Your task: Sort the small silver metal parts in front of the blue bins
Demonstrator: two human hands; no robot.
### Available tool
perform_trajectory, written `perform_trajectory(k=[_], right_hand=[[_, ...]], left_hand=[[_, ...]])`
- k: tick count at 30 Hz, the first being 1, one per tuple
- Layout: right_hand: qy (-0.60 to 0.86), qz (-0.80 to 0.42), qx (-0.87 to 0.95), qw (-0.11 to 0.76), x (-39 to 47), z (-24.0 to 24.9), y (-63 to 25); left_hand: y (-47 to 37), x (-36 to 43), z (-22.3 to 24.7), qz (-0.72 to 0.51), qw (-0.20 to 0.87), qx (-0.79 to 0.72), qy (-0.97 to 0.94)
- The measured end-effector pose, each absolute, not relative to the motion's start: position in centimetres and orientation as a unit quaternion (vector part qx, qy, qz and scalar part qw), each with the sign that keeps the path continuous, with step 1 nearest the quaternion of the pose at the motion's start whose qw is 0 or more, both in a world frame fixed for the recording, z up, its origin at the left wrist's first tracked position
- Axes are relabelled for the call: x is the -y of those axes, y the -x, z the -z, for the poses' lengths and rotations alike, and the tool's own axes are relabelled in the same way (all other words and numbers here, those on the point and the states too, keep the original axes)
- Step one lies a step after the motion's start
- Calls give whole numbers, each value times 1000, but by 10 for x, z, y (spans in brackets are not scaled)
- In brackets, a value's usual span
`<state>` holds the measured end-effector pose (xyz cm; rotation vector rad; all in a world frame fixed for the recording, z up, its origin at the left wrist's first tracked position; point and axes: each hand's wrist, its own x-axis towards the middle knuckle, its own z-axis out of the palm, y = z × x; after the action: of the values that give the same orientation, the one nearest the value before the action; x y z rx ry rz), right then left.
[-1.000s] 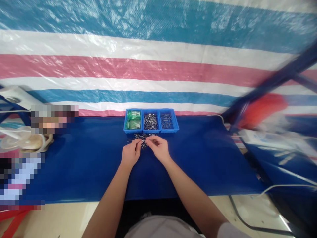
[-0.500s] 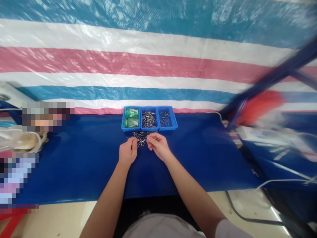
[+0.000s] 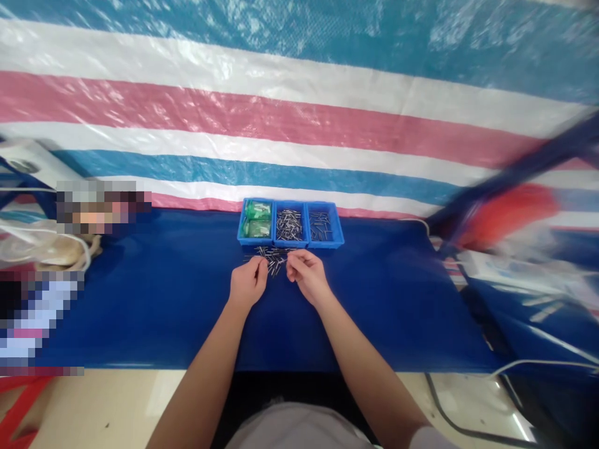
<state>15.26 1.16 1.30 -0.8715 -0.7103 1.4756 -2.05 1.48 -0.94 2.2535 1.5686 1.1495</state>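
Note:
A loose pile of thin metal pins [image 3: 275,263], like rivets in shape, lies on the blue table. My left hand [image 3: 249,282] is closed at the pile's left edge, thumb and fingers pressed together. At the right edge, my right hand [image 3: 306,275] is closed too, its fingertips pinched. What either hand holds is too small to make out. Just behind the pile stands a row of blue bins: the left bin [image 3: 240,232] has green packets [image 3: 258,219], the middle bin holds many metal pins [image 3: 289,225], and the right bin [image 3: 337,234] has fewer pins [image 3: 320,226].
The blue tabletop [image 3: 388,299] reaches to both sides. A striped plastic sheet [image 3: 290,118] hangs behind it. At left are a plastic bag [image 3: 37,246] and a pixelated person. A blue frame post [image 3: 505,171] and a blurred red bag [image 3: 510,212] are at right.
The view has shifted slightly, so the bins and pins appear farther right. Both closed hands stay beside the pile; the left has turned a little.

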Motion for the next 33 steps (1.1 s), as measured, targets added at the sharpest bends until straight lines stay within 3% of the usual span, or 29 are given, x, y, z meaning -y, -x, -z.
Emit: perform_trajectory(k=[19,27,33], right_hand=[[403,-551,333,651,-16,-6,-157],[516,-390,555,523,-8,2,-154],[499,-286,685,448,-5,6,-153]], left_hand=[[18,-11,2,-383,77,-519,-760],[17,-10,4,-384,67,-511,-766],[16,-9,2,-374,72,-512,-770]])
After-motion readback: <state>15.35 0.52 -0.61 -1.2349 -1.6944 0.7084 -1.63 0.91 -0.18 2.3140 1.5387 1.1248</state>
